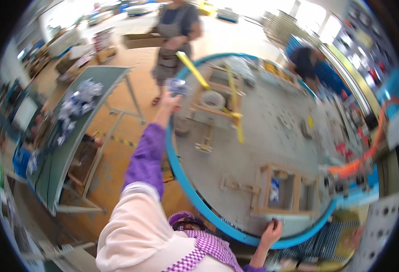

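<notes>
The left hand (170, 101) pinches a shiny plastic packet (177, 86), the round worktop (263, 129) to that hand's right; a loose hold could let it slip. Blur hides whether the curled right hand (270, 234) holds anything.

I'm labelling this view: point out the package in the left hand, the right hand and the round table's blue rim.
Package (177, 86): head view, its blurred middle.
Right hand (270, 234): head view, middle of the hand.
Blue rim (176, 170): head view, its left side.
</notes>
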The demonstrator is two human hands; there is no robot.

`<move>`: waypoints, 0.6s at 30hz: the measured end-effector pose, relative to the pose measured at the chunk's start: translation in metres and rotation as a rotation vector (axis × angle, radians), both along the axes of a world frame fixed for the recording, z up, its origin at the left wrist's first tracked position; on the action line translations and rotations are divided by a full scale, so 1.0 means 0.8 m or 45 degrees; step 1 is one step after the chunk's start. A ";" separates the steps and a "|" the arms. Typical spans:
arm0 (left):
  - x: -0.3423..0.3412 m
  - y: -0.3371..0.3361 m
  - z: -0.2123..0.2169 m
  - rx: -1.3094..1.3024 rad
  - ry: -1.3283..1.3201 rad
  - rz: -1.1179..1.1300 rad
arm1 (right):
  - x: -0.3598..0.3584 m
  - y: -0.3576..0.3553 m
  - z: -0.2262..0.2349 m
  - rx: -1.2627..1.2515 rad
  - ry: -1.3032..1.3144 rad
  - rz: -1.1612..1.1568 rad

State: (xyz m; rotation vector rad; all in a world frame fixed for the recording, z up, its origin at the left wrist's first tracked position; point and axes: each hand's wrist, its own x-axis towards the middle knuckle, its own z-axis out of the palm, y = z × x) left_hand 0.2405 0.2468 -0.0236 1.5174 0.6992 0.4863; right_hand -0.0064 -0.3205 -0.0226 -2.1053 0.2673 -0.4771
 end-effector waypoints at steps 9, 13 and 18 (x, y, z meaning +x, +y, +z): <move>-0.194 -0.216 0.034 1.035 -0.422 0.268 | 0.015 0.016 0.012 0.320 0.069 0.044; -0.256 -0.348 0.034 0.790 -0.588 -0.220 | 0.009 0.005 0.012 0.358 0.024 0.080; -0.318 -0.464 0.037 0.807 -0.703 -0.992 | 0.008 0.012 0.010 0.493 0.008 0.151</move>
